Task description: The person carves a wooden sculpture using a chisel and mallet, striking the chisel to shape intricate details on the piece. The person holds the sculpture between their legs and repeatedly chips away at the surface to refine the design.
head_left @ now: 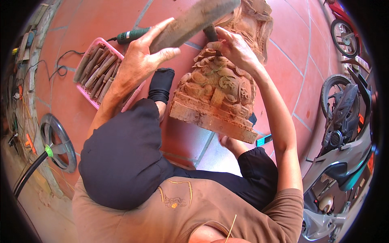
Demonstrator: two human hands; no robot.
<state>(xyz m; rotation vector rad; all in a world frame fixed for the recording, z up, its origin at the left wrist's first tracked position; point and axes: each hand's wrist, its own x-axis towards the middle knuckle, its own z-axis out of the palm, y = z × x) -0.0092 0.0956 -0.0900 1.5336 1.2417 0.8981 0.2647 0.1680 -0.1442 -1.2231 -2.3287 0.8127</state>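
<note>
My left hand [139, 60] holds one end of a thick, worn wooden club [190, 24], thumb and index finger on either side of it. The club slants up to the right, above the carving. In my right hand [233, 46] is a tool with a dark handle [210, 33], seemingly a chisel; its working end is hidden. That hand is over the upper part of a reddish-brown wood carving [221, 87] with curled relief and a flat, thick base. The carving lies on the floor between my legs, its base toward me.
A pink basket [98, 106] of several wooden-handled tools stands left, beside a green power tool [131, 35] with a black cord. A black spoked round base [58, 141] with a pole is farther left. Motorbikes [344, 158] line the right. Red tiles [287, 48] cover the floor.
</note>
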